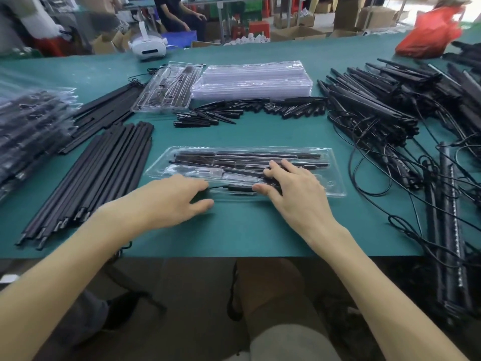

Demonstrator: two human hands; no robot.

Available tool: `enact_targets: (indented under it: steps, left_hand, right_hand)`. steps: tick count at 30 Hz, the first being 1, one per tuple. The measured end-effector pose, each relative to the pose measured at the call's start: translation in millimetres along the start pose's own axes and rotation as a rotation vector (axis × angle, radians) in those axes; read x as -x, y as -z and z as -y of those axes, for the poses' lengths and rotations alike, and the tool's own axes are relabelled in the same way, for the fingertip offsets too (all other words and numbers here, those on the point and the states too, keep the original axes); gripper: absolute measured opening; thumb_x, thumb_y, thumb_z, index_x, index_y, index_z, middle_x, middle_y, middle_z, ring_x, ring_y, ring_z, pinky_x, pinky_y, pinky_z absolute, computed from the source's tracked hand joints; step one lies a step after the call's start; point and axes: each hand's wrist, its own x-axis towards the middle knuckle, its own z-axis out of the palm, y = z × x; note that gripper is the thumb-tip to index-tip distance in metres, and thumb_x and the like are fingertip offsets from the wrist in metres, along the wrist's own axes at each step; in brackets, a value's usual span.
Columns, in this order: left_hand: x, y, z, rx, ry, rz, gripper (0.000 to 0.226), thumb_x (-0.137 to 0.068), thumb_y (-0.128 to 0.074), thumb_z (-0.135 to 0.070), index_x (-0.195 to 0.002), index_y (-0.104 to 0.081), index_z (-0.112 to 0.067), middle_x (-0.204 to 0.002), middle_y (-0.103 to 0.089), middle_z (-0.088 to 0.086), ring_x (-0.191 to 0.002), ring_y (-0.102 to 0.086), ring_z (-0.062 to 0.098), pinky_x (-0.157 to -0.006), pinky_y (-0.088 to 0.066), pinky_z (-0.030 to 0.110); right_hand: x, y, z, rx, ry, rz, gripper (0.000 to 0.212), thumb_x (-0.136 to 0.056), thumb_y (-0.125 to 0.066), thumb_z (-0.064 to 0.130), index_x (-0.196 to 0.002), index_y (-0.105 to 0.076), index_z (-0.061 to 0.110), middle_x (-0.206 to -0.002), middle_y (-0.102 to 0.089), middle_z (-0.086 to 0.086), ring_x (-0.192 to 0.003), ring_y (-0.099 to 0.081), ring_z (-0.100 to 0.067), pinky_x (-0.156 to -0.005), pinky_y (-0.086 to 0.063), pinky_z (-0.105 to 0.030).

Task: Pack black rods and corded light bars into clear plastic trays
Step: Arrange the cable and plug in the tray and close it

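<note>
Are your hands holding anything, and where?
The right hand only presses flat on the black parts in the clear tray. The left hand reaches the end of the cord; too blurry to tell if it pinches.

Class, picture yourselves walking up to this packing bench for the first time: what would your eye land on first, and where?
The two hands at the near centre: the left hand touches the near edge of a clear tray, and the right hand lies flat on the black parts inside. Next comes the tangled heap of corded light bars on the right, then the neat row of black rods on the left.
</note>
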Motion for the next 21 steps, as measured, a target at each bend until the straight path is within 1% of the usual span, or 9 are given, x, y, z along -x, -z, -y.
enact_targets:
  steps: [2,5,8,9,11,12,14,17,21]
  left_hand:
    - [4,13,1,0.06,-0.029,-0.038,0.043,-0.101,-0.044,-0.053,-0.12,-0.066,-0.022,-0.112,-0.072,-0.004,-0.1,-0.067,0.017,-0.091,-0.053,0.039]
    - [3,26,2,0.286,-0.058,-0.217,0.038,-0.1,-0.049,-0.047,-0.089,-0.073,-0.02,-0.077,-0.072,-0.008,-0.067,-0.063,0.002,-0.071,-0.054,0.029]
    - [-10,24,-1,0.481,-0.076,-0.488,0.024,-0.101,-0.056,-0.033,-0.085,-0.073,-0.026,-0.076,-0.072,-0.014,-0.064,-0.061,0.0,-0.065,-0.05,0.028]
    - [-18,21,-3,0.484,-0.083,-0.54,0.019,-0.1,-0.057,-0.028,-0.091,-0.074,-0.026,-0.082,-0.072,-0.012,-0.07,-0.061,0.002,-0.07,-0.05,0.03]
    - [-40,11,-8,0.453,-0.104,-0.528,0.021,-0.1,-0.057,-0.021,-0.115,-0.071,-0.017,-0.112,-0.072,-0.001,-0.101,-0.064,0.012,-0.095,-0.049,0.033]
    - [-52,6,-13,0.423,-0.118,-0.477,0.029,-0.101,-0.055,-0.022,-0.127,-0.066,-0.013,-0.131,-0.065,0.005,-0.12,-0.059,0.018,-0.108,-0.041,0.032]
    - [-74,-5,-25,0.355,-0.139,-0.359,0.045,-0.105,-0.047,-0.029,-0.145,-0.05,-0.008,-0.157,-0.041,0.01,-0.146,-0.036,0.021,-0.12,-0.022,0.032]
    - [-97,-22,-37,0.235,-0.089,-0.249,0.057,-0.109,-0.026,-0.038,-0.16,-0.019,-0.013,-0.169,-0.01,0.002,-0.155,-0.007,0.017,-0.125,-0.004,0.04]
    - [-107,-35,-33,0.107,-0.063,-0.249,0.061,-0.107,-0.019,-0.044,-0.162,-0.007,-0.019,-0.169,0.001,-0.005,-0.155,0.002,0.012,-0.126,-0.001,0.041]
  right_hand:
    - [-1,1,0,-0.003,0.003,0.015,0.056,-0.095,-0.052,0.058,-0.136,-0.06,0.02,-0.154,-0.047,0.001,-0.145,-0.035,-0.021,-0.114,-0.028,-0.039]
    - [-2,2,-2,0.002,0.013,0.041,0.057,-0.094,-0.053,0.058,-0.135,-0.06,0.019,-0.153,-0.047,0.001,-0.145,-0.034,-0.022,-0.113,-0.029,-0.038]
    - [-4,3,-4,-0.002,0.019,0.057,0.059,-0.093,-0.055,0.059,-0.137,-0.058,0.019,-0.153,-0.047,0.001,-0.146,-0.032,-0.021,-0.113,-0.029,-0.037]
    - [-4,3,-5,-0.007,0.02,0.064,0.061,-0.093,-0.056,0.059,-0.139,-0.057,0.019,-0.153,-0.047,0.002,-0.147,-0.032,-0.02,-0.113,-0.03,-0.038]
    - [-5,3,-6,-0.005,0.028,0.079,0.064,-0.092,-0.056,0.061,-0.141,-0.055,0.019,-0.151,-0.049,0.004,-0.146,-0.033,-0.02,-0.113,-0.031,-0.038]
    - [-5,3,-7,0.0,0.035,0.079,0.065,-0.092,-0.056,0.061,-0.141,-0.054,0.019,-0.151,-0.05,0.005,-0.145,-0.034,-0.019,-0.113,-0.031,-0.037]
    - [-4,4,-9,0.004,0.051,0.065,0.063,-0.092,-0.057,0.06,-0.141,-0.055,0.019,-0.151,-0.048,0.005,-0.145,-0.032,-0.018,-0.113,-0.029,-0.034]
    - [0,2,-11,0.011,0.092,0.071,0.065,-0.094,-0.056,0.058,-0.145,-0.051,0.018,-0.157,-0.041,0.005,-0.15,-0.024,-0.014,-0.119,-0.018,-0.032]
    - [3,-4,-17,0.065,0.138,0.085,0.065,-0.097,-0.049,0.058,-0.15,-0.044,0.02,-0.162,-0.031,0.004,-0.153,-0.017,-0.014,-0.124,-0.011,-0.035]
